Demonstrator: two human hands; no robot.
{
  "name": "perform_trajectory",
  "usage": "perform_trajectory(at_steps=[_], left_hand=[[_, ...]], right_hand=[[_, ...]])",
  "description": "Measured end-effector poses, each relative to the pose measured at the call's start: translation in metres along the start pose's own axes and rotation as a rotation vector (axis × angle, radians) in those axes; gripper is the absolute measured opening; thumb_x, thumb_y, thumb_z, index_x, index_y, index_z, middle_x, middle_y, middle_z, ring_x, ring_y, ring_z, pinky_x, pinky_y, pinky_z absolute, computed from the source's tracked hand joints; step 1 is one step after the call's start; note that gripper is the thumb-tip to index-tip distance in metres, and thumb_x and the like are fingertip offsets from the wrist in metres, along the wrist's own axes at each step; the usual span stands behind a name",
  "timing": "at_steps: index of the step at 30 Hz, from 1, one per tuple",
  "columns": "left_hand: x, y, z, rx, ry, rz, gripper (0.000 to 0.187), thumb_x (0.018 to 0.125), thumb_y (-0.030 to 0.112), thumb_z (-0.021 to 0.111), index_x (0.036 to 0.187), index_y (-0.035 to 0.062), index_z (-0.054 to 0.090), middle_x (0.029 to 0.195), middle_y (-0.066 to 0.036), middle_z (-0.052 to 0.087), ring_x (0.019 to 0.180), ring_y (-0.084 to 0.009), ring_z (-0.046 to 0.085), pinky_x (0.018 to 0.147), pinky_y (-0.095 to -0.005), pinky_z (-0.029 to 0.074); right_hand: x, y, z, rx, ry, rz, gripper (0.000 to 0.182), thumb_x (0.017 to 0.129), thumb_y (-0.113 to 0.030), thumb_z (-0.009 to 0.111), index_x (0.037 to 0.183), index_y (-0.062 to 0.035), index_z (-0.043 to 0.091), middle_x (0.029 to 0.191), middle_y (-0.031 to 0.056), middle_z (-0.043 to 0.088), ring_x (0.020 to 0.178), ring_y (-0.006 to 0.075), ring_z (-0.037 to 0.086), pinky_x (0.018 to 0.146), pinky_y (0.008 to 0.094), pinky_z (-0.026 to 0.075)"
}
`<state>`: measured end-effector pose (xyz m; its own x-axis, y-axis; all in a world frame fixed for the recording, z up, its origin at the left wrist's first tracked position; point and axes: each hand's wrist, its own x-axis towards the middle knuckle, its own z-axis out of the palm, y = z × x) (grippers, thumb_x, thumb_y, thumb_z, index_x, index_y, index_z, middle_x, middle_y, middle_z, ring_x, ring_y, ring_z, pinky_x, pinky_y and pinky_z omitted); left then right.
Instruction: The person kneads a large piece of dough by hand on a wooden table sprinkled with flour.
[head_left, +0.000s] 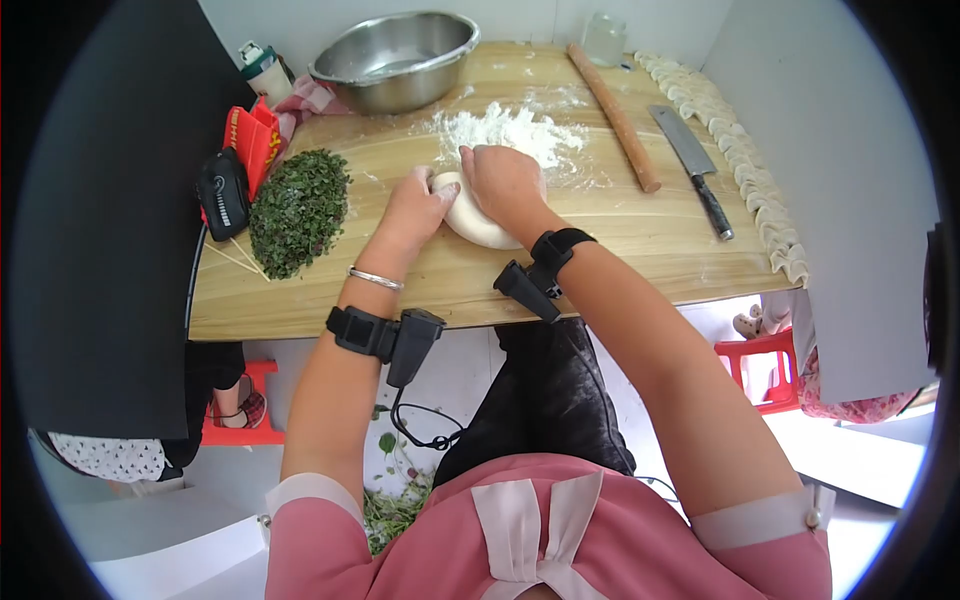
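A smooth pale lump of dough (478,226) lies on the wooden table near its middle. My left hand (421,207) grips the dough's left edge, its fingers curled and dusted with flour. Over the top and right side of the lump, my right hand (505,184) is pressed down with its fingers bent round it; part of the dough is hidden beneath. Just beyond both hands spreads a heap of white flour (510,132).
A steel basin (398,85) stands at the back left, near chopped greens (300,212) and a black pouch (222,195). On the right lie a rolling pin (615,120), a cleaver (686,145) and a row of folded dumplings (745,165). A glass jar (604,42) is at the back.
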<state>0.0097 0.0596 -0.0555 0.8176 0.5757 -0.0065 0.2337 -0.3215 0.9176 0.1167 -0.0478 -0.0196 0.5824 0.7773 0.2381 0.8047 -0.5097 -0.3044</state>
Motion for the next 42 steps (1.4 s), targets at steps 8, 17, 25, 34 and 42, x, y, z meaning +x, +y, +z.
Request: perform_trajectory(at_steps=[8,17,25,34,42], left_hand=[[-0.062,0.036,0.016,-0.384,0.234,0.105,0.037,0.081,-0.001,0.068,0.116,-0.0067,0.058,0.110,-0.013,0.063,0.089,-0.0156,0.063,0.077,-0.0285,0.051],[-0.104,0.036,0.046,0.416,0.500,0.601,0.034,0.068,-0.009,0.065,0.100,-0.0015,0.056,0.103,-0.016,0.053,0.102,-0.0391,0.050,0.090,-0.0451,0.043],[-0.095,0.013,0.027,-0.021,0.291,0.377,0.044,0.080,-0.008,0.058,0.123,-0.0029,0.050,0.122,-0.017,0.055,0.115,-0.0258,0.055,0.100,-0.0350,0.045],[-0.038,-0.002,0.003,0.077,0.103,0.169,0.048,0.090,0.009,0.061,0.133,-0.0048,0.044,0.114,-0.016,0.063,0.101,-0.0193,0.062,0.088,-0.0304,0.049],[-0.023,0.004,0.014,0.031,0.284,0.175,0.043,0.083,0.008,0.065,0.122,-0.0063,0.054,0.114,-0.026,0.062,0.108,-0.0364,0.060,0.095,-0.0379,0.045]], right_hand=[[-0.011,0.018,-0.027,0.608,0.079,-0.046,0.060,0.101,-0.043,0.027,0.088,-0.0018,0.068,0.089,0.0246,0.067,0.091,0.0400,0.063,0.084,0.0508,0.047],[-0.061,0.006,-0.022,0.189,0.078,-0.392,0.036,0.097,-0.034,0.043,0.090,-0.0078,0.066,0.084,0.0180,0.064,0.087,0.0374,0.061,0.077,0.0483,0.048],[-0.032,0.012,0.003,0.073,0.110,-0.342,0.034,0.095,-0.031,0.046,0.084,-0.0056,0.066,0.081,0.0155,0.066,0.082,0.0333,0.063,0.072,0.0449,0.050],[0.026,0.003,0.012,-0.050,0.028,0.015,0.048,0.099,-0.035,0.038,0.083,-0.0045,0.072,0.081,0.0168,0.070,0.079,0.0332,0.068,0.074,0.0439,0.053],[0.008,0.006,0.007,0.052,0.039,0.096,0.052,0.100,-0.038,0.035,0.089,-0.0015,0.070,0.085,0.0230,0.069,0.082,0.0378,0.067,0.077,0.0461,0.053]])
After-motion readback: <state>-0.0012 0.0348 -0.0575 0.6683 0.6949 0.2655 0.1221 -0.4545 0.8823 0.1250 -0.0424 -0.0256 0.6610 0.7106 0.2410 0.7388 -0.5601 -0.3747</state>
